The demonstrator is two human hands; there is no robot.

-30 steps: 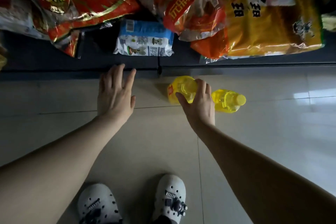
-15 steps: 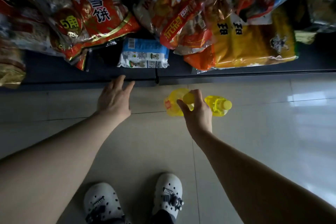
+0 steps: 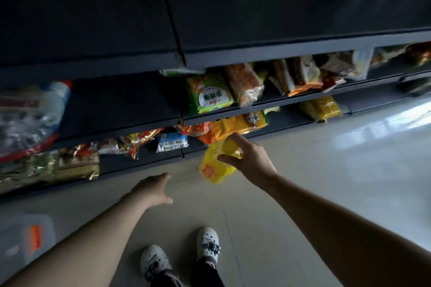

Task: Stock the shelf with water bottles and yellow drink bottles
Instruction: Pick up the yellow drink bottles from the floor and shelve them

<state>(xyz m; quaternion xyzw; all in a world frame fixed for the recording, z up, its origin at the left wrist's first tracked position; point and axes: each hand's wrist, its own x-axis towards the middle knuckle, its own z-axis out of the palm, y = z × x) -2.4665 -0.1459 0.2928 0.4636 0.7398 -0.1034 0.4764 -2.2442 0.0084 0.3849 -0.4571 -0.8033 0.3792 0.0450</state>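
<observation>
Left to right: a translucent plastic container with an orange label (image 3: 28, 240) stands blurred on the pale tiled floor (image 3: 303, 182) at the lower left corner. The left hand (image 3: 152, 190) is empty, fingers straight and spread, stretched toward the foot of the dark metal shelf unit (image 3: 116, 109). Right of it, the right hand (image 3: 250, 162) grips from above a clear yellow plastic drink bottle (image 3: 213, 168) with an orange label, thumb and fingers curled round its cap end, the bottle clear of the floor. Its long axis hangs tilted, base toward the lower left, between the two hands; the right hand alone carries it. Crinkled foil snack bags (image 3: 210, 98) fill the lower tiers, while the broad upper shelf board (image 3: 279, 18) lies bare and matte, above and beyond the bottle, probably its destination. White perforated clogs (image 3: 207, 244) mark the person's stance.
</observation>
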